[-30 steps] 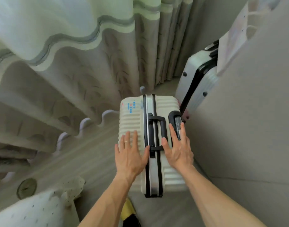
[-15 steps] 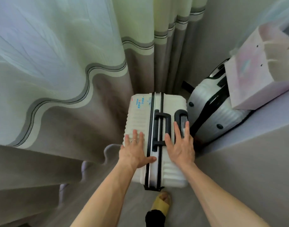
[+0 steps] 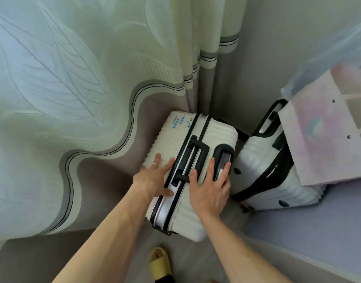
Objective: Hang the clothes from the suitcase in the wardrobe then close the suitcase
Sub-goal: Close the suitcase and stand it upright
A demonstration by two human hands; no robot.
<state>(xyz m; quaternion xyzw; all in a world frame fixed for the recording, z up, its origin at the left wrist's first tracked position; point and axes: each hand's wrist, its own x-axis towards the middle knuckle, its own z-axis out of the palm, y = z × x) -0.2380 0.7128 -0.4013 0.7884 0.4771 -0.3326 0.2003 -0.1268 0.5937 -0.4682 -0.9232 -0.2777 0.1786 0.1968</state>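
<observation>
Suitcase (image 3: 171, 135) shifted deeper into the corner since half a second ago, and now sits skewed, with its far end against the curtain (image 3: 52, 78).

Item: white ribbed hard-shell case, upright on the floor, shut along its black frame, carry handle (image 3: 198, 146) folded flat, just beside a second suitcase (image 3: 263, 172) that bears a paper bag (image 3: 322, 139). Left hand (image 3: 153, 178), ring (image 3: 154, 164) on one finger, still lies flat with fingers spread on the left half of the top. Right hand (image 3: 210, 190) lies flat on the right half, fingertips over the pull-handle recess (image 3: 223, 158). Neither hand grips anything. Hands apart, either side of the carry handle. Yellow slipper (image 3: 160, 262) at the lower edge. Wardrobe and clothes not in view. Assessment: closing appears done and the case is being stowed, so the task is likely at its end.
</observation>
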